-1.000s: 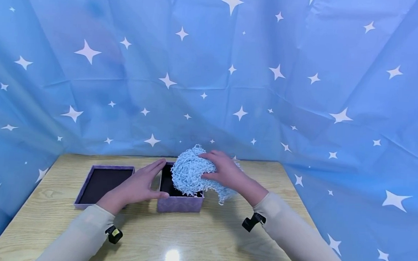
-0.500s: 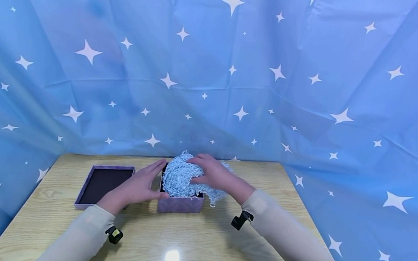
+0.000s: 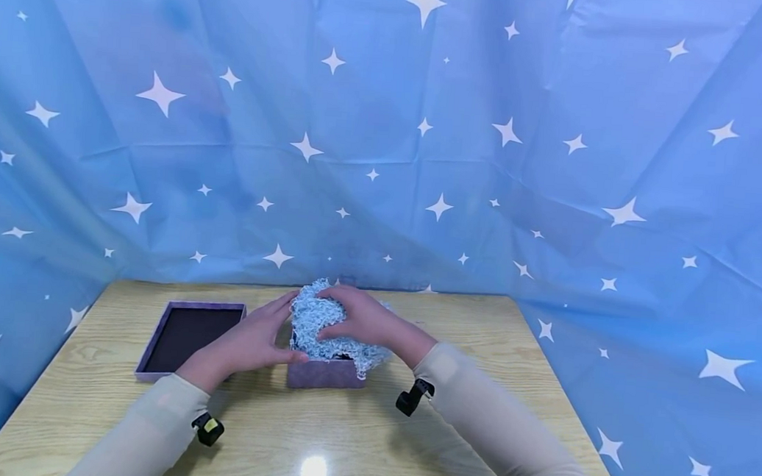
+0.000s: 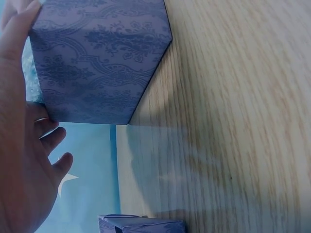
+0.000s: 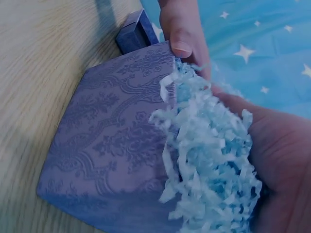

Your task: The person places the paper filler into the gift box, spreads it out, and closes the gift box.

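A purple patterned box [image 3: 326, 374] sits at the back middle of the table, its open side up. Pale blue shredded paper [image 3: 312, 322] fills its mouth and heaps above the rim. My right hand [image 3: 365, 319] grips this paper from above, thumb toward the front. Strands of the paper [image 5: 211, 160] hang over the box's wall in the right wrist view. My left hand [image 3: 254, 341] holds the box's left side, its thumb at the front corner and fingertips at the back corner. The left wrist view shows that patterned wall [image 4: 97, 63] close up. The inside is mostly hidden.
A shallow purple lid [image 3: 196, 334] with a dark inside lies left of the box, partly behind my left forearm. The wooden table [image 3: 261, 436] ends at a blue star-printed curtain [image 3: 384, 194] at the back and sides.
My right hand has moved left and slightly down with the shredded paper, from above the box's right side into its mouth. The left hand, box and lid have stayed in place.
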Demonstrator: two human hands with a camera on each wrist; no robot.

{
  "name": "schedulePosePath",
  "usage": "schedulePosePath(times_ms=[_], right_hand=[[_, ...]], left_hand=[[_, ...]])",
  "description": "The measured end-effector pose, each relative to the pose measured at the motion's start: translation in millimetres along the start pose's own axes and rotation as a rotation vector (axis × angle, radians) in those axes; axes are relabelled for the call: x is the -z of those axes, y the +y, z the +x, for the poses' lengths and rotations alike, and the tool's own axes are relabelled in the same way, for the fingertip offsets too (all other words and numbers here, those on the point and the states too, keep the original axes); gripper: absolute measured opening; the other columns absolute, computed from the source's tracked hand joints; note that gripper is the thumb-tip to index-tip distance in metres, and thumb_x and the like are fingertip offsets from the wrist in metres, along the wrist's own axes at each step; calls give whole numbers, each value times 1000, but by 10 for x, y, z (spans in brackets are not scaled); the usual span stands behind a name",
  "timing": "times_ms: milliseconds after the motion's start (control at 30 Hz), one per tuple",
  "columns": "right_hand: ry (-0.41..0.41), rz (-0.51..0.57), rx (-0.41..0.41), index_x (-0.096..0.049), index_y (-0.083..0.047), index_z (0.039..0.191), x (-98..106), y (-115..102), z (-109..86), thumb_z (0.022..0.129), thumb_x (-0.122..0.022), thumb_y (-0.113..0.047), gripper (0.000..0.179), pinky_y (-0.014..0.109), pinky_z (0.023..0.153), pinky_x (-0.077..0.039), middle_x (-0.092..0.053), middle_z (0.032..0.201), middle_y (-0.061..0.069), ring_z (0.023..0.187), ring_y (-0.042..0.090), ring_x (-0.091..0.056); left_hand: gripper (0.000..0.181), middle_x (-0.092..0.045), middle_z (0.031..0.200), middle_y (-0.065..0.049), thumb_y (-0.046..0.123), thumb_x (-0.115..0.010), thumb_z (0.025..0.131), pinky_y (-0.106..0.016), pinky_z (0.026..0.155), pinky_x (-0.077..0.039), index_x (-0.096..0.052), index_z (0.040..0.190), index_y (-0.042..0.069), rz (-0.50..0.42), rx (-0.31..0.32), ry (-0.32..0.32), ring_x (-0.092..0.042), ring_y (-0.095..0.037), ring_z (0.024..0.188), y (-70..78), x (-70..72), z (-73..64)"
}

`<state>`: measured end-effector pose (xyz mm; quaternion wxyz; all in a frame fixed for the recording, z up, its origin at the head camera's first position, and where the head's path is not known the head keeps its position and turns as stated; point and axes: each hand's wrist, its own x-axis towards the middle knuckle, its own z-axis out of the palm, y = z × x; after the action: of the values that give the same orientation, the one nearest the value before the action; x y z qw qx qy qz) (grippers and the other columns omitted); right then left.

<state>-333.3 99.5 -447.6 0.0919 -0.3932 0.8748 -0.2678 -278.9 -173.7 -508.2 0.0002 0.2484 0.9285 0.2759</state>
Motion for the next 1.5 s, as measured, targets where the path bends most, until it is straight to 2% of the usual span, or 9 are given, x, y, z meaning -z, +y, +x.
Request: schedulePosePath(times_ms=[200,533,767,833,967,1133,1367,1467,1500], right_hand=[[36,89,5,-59,-10,157,-131,18,84,95,-91,-39,76,41,119,-48,-62,155,5,143,23,-58],[10,80,-76,-55,-6,159,-292,-52,201,94,-93,-33,80,42,120,-48,-59,159,9,145,26,-58],[-58,0,-76,-61,-11,149,-361,-37,271,97,-90,-25,61,36,112,-53,-65,149,3,135,19,-63],[-89,-32,-85,-61,-12,151,-375,-42,289,99,-88,-24,60,36,111,-53,-64,151,3,137,19,-62],[-174,-104,-119,-50,-11,166,-406,-58,327,102,-85,-24,74,36,117,-50,-54,166,6,147,21,-56],[-225,-164,-131,-48,-12,167,-429,-70,383,103,-83,-28,74,36,115,-51,-55,166,6,145,20,-58],[-193,-291,-58,-56,-14,162,-297,-133,290,103,-83,-39,69,38,118,-50,-59,161,4,147,22,-56],[-131,-268,-14,-62,-14,157,-154,-187,149,100,-85,-43,68,41,120,-47,-61,156,4,145,24,-57],[-106,-246,-7,-64,-14,155,-101,-204,93,99,-87,-42,67,43,121,-47,-62,153,5,143,24,-57]], left_hand=[[130,-14,184,-12,87,-71,87,-65,128,-31,-27,175,1,-10,19,-13,-27,-44,164,18,0,0],[130,-14,184,-14,87,-70,88,-67,128,-31,-26,175,1,-21,34,-26,-26,-45,164,1,-9,-4],[126,-16,185,-8,77,-78,90,-68,126,-32,-18,179,12,-52,11,1,-28,-44,164,7,-3,-9],[125,-15,185,-7,76,-78,90,-68,127,-32,-18,179,12,-46,12,-5,-26,-43,165,3,-2,-12],[122,-13,185,-7,75,-77,92,-68,127,-31,-17,179,14,-28,13,-22,-24,-43,166,-19,-7,-11],[121,-13,185,-6,78,-74,92,-69,127,-29,-17,179,15,-42,0,-15,-23,-44,166,-59,-27,-2],[120,-15,185,-9,77,-75,93,-74,124,-31,-16,180,18,-64,-86,37,-25,-48,164,-140,-78,-1],[121,-14,185,-7,78,-75,92,-71,126,-30,-15,180,19,-62,-65,23,-24,-45,165,-137,-76,12],[121,-15,185,-7,77,-76,92,-74,124,-31,-16,180,18,-65,-34,9,-25,-47,164,-64,-32,1]])
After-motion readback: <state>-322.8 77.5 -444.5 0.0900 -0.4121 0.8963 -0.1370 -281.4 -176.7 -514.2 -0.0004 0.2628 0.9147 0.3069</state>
